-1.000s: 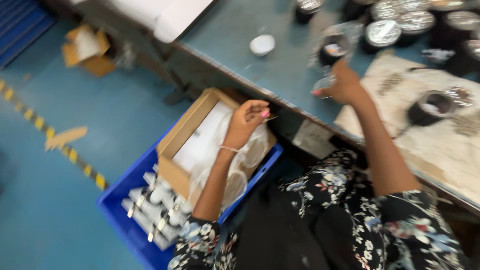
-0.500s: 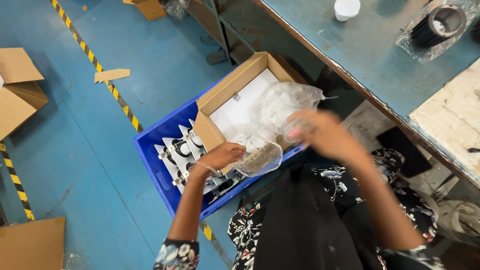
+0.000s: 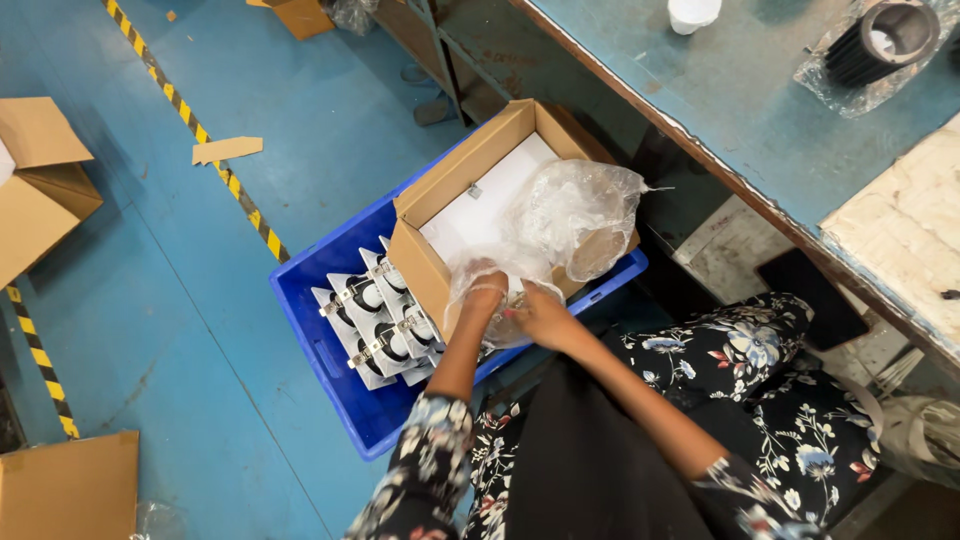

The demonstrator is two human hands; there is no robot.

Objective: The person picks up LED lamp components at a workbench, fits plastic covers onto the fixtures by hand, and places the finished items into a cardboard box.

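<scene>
Head view: clear plastic bag (image 3: 575, 215) is gripped by left hand (image 3: 482, 288) and right hand (image 3: 540, 315), fingers closed on it, over the cardboard box (image 3: 455, 185) in the blue crate (image 3: 330, 345).

1 head view, steep downward, near, over floor crate (image 3: 330, 350)

1. A white cup (image 3: 692, 13) and a black finned cylinder in clear wrap (image 3: 880, 42) are seen on the blue-green workbench (image 3: 740, 110).
2. Flattened cardboard boxes (image 3: 40, 185) are scattered on the blue floor (image 3: 150, 330), crossed by yellow-black hazard tape (image 3: 200, 135).
</scene>
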